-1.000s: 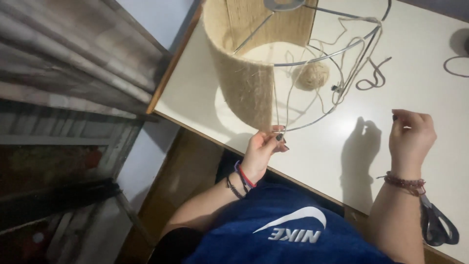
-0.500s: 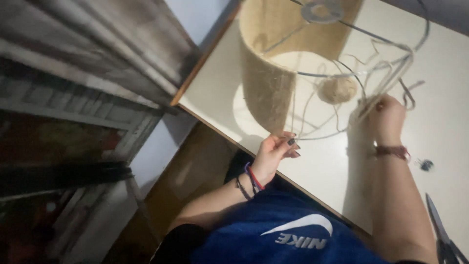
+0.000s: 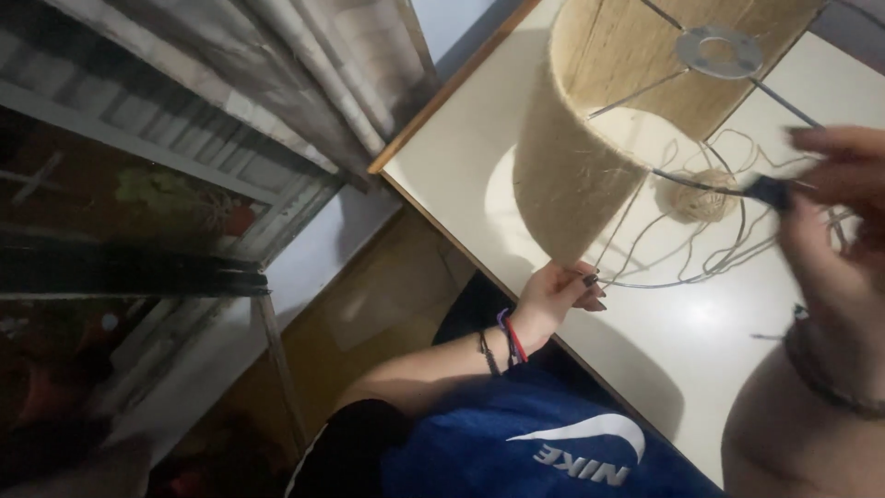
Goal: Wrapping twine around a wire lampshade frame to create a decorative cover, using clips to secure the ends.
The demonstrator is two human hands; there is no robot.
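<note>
White bench [image 3: 682,350] carries jute-wrapped wire lampshade [image 3: 572,157], lying on its side. Left hand [image 3: 553,295] below lampshade, fingers pinching its bare wire rim. Right hand [image 3: 830,231] right of lampshade, blurred, gripping small dark object [image 3: 765,191]. Twine ball [image 3: 691,195] sits inside the frame.

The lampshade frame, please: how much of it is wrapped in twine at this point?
Done: the lampshade frame has twine covering its side nearest the window. In hand: the left hand grips the lower wire ring where the wrapping ends, and the blurred right hand pinches a small dark object. Left: the bare wire section towards the right hand; a twine ball lies on the table.
</note>
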